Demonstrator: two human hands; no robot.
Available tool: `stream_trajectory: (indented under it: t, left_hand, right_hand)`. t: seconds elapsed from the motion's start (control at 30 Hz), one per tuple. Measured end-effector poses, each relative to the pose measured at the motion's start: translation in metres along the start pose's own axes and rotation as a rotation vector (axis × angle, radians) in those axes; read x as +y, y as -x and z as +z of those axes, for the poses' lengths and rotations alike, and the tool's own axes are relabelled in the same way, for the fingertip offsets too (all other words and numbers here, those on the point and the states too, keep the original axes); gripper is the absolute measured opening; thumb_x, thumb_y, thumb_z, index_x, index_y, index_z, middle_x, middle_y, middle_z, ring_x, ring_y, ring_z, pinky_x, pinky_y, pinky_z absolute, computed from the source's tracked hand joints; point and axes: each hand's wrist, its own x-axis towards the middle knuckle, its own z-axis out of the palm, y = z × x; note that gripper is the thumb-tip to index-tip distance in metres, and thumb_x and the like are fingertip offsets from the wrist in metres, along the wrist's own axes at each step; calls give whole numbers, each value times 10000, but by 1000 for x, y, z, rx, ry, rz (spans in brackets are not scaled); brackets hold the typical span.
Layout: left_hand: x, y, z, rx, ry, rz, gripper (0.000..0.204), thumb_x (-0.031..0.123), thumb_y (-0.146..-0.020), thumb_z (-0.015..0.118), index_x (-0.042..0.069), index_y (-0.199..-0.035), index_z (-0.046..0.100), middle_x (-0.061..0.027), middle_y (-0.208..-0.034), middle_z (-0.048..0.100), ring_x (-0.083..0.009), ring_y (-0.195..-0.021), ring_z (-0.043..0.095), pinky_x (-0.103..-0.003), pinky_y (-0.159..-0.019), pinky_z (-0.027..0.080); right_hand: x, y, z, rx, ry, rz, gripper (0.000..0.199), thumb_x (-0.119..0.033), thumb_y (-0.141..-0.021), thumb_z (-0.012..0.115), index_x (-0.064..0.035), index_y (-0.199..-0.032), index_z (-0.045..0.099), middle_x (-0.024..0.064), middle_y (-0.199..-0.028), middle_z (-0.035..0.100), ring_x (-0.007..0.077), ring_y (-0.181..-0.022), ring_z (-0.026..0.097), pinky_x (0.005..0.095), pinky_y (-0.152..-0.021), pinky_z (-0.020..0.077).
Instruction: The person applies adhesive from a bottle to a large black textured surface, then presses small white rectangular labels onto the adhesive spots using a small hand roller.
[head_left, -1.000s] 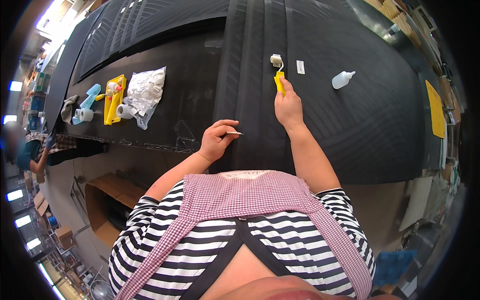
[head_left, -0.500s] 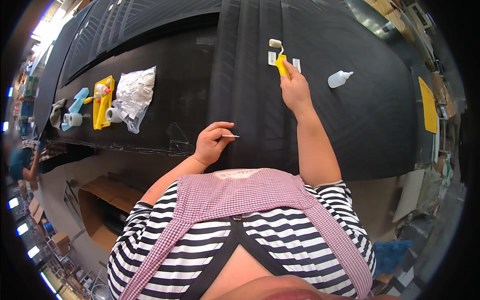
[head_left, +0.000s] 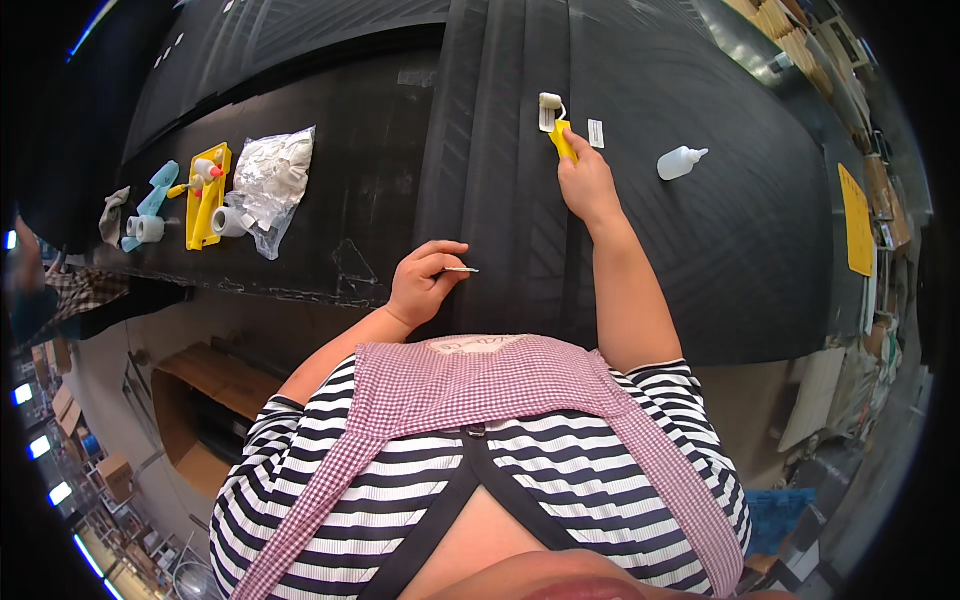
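Note:
A wide black rubber sheet with tread grooves (head_left: 500,200) lies across the dark bench. My right hand (head_left: 588,185) grips the yellow handle of a small hand roller (head_left: 554,120), whose white wheel rests on the sheet far from me. A small white patch (head_left: 596,133) lies just right of the roller. My left hand (head_left: 425,283) rests near the sheet's near edge and pinches a thin metal pin-like tool (head_left: 462,270) that points right.
A white squeeze bottle (head_left: 680,162) lies right of the roller. At the left sit a clear bag of white material (head_left: 270,185), a yellow tray with tools (head_left: 207,195), a tape roll (head_left: 226,222) and a light blue item (head_left: 155,200). A yellow sheet (head_left: 858,220) is at far right.
My right hand has pushed the roller farther away along the sheet, up to the white patch. My left hand has stayed near the sheet's near edge with the thin tool.

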Motion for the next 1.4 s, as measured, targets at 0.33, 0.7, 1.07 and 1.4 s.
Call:
stream_trajectory:
  t: [0.33,0.7,1.07,1.4]
  left_hand:
    - [-3,3,3,21,0,-9,75,46,-784,762,47,-839,710,-69,-1087,705,-197,-788,678,-285,-679,537]
    - [0,1,3,20,-12,26,81,29,-778,754,51,-842,710,-80,-1081,704,-222,-849,688,-293,-725,546]
    - [-1,2,4,31,-15,47,76,47,-790,754,47,-849,706,-73,-1092,701,-203,-773,673,-288,-680,533]
    - [-1,3,2,15,-2,-16,73,42,-797,754,43,-852,707,-83,-1096,700,-205,-824,678,-286,-715,533]
  right_hand:
    - [21,40,-5,1,-271,-42,464,-89,-947,494,-74,-1411,511,64,-861,622,127,-685,556,257,-622,462]
    - [2,61,5,-31,68,14,498,-148,-922,476,-90,-1416,480,238,-1137,653,417,-1053,616,468,-922,489]
    - [19,59,-15,44,-253,-62,450,-107,-950,496,-65,-1397,522,76,-921,612,152,-741,558,271,-663,460]
    - [3,53,8,-18,84,11,490,-173,-922,482,-102,-1406,497,233,-1164,650,413,-1086,611,462,-951,475]
